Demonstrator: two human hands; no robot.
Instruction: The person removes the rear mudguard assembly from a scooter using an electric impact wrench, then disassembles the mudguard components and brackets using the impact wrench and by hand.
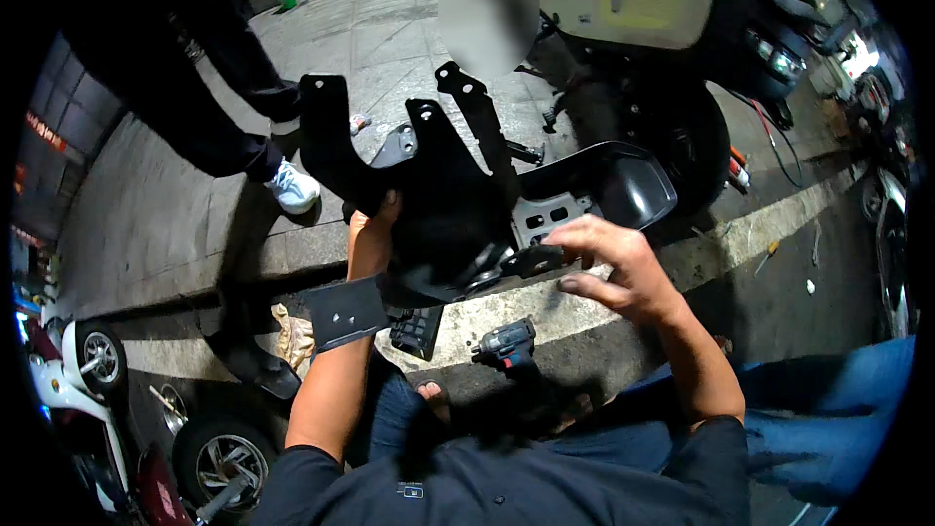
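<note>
My left hand point(378, 224) is closed on the lower left edge of a large matte black mudguard-like part point(438, 205), its thumb lying on the surface. Upright tabs with holes stick up from that part. At its right side, a silver-grey metal bracket point(545, 219) and a dark rounded piece point(533, 261) show. Beside these, my right hand point(623, 268) has its thumb and fingers apart, fingertips close to the rounded piece; I cannot tell if they touch it. A black wristband point(349, 314) on my left forearm carries small bright bits.
A cordless impact driver point(509, 343) and a black ribbed part point(416, 331) lie below. Beyond are a glossy black shell point(633, 185) and a scooter point(633, 0). A person in white shoes point(292, 187) stands at left. Wheels point(224, 468) sit lower left; a kerb point(769, 224) crosses.
</note>
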